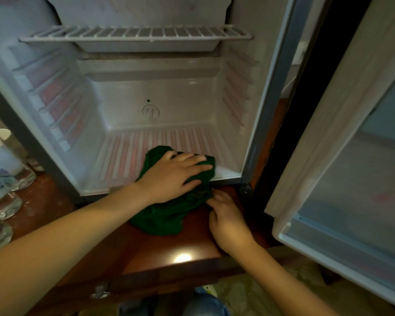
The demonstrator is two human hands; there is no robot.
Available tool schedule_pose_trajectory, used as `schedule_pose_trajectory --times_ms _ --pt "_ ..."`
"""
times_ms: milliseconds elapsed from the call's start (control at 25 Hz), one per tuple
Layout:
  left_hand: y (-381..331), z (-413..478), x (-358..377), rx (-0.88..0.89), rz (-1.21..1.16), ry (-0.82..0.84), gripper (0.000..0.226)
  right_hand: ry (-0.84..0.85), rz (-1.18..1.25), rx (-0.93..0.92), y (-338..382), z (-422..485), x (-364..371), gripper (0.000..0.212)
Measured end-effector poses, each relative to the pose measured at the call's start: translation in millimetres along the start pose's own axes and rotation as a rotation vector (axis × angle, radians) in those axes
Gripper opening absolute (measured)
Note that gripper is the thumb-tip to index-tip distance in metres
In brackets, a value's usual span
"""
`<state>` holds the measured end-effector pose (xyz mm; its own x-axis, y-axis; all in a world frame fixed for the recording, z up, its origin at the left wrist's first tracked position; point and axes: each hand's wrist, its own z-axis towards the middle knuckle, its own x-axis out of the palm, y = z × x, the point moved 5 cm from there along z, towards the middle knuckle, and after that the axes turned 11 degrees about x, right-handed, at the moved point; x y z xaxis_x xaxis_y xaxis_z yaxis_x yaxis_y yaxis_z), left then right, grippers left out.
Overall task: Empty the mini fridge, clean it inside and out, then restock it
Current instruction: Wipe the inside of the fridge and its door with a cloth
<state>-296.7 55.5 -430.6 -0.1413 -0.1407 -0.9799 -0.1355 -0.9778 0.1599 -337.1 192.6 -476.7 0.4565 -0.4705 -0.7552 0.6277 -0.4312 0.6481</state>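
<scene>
Left hand [173,176] presses green cloth [160,217] over fridge's [169,92] front lip (door [342,169] wide).

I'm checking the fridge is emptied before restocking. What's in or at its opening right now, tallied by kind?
Wire shelf: 1
Green cloth: 1
Hands at the cloth: 2 (left hand, right hand)
Food or drink: 0
Total: 4

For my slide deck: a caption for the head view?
Left hand presses a green cloth onto the mini fridge floor; right hand at the cloth's edge.
</scene>
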Motion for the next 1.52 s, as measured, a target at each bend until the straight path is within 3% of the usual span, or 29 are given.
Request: schedule_pose_trajectory --times_ms 200,400,640,880,1080,1320,1520 --pt "-9 0 5 0.047 0.053 0.019 0.052 -0.009 -0.008 -0.020 2 4 2 0.046" --pt "-28 42 2 0.134 -0.035 0.058 0.056 -0.063 0.044 0.109 -7 7 -6 0.030" --pt "-19 17 0 0.083 -0.074 -0.064 0.047 -0.056 0.075 0.054 -3 1 -7 0.040" --pt "-6 -9 5 0.085 0.008 -0.055 0.051 -0.048 0.105 0.011 -1 5 -4 0.044" --pt "-29 44 2 0.144 -0.038 -0.028 0.057 -0.093 0.167 0.144 -9 9 -11 0.028" --pt "-1 -21 1 0.027 -0.005 -0.128 0.052 -0.037 0.088 0.058 -8 6 -7 0.041" --pt "19 -98 2 -0.153 0.078 -0.175 0.059 0.000 0.099 0.098 -10 6 -7 0.042"
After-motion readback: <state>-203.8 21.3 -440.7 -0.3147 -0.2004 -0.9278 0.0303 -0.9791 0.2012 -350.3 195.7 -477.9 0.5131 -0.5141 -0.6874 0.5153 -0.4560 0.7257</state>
